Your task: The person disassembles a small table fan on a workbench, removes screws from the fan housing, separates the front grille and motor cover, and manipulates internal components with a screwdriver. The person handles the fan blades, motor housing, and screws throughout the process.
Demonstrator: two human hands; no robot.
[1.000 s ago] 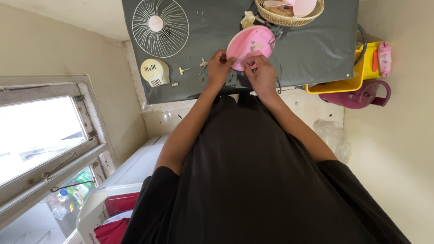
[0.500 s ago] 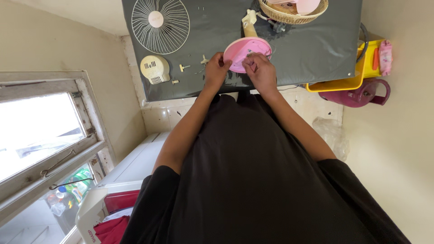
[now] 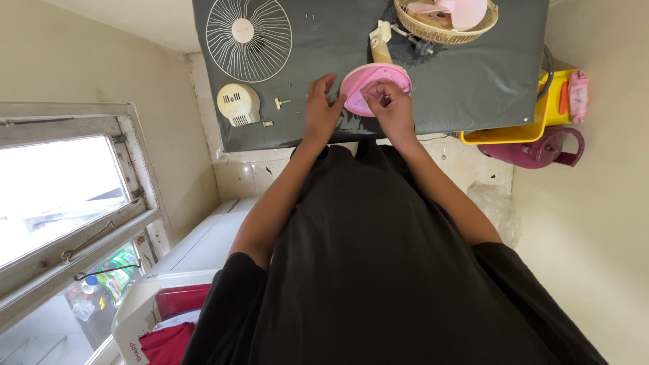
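Apart already, at far left on the dark mat [image 3: 487, 88]: white wire fan guard [image 3: 248, 39], cream motor cover [image 3: 238, 104], loose small screws [image 3: 280, 103]. Left hand [image 3: 322, 108], fingers spread, steadying the rim of the pink round fan housing [image 3: 374, 88] mid-mat. Right hand [image 3: 389, 105] pinching something small over it, too tiny to identify. Housing seemingly not yet stripped. Further right, wicker basket [image 3: 445, 27] with pink parts.

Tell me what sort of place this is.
Probably a home workspace for taking apart a small fan. A dark mat holds a wire fan guard and a cream motor cover, while both hands, left and right, grip a pink base. A window is alongside.
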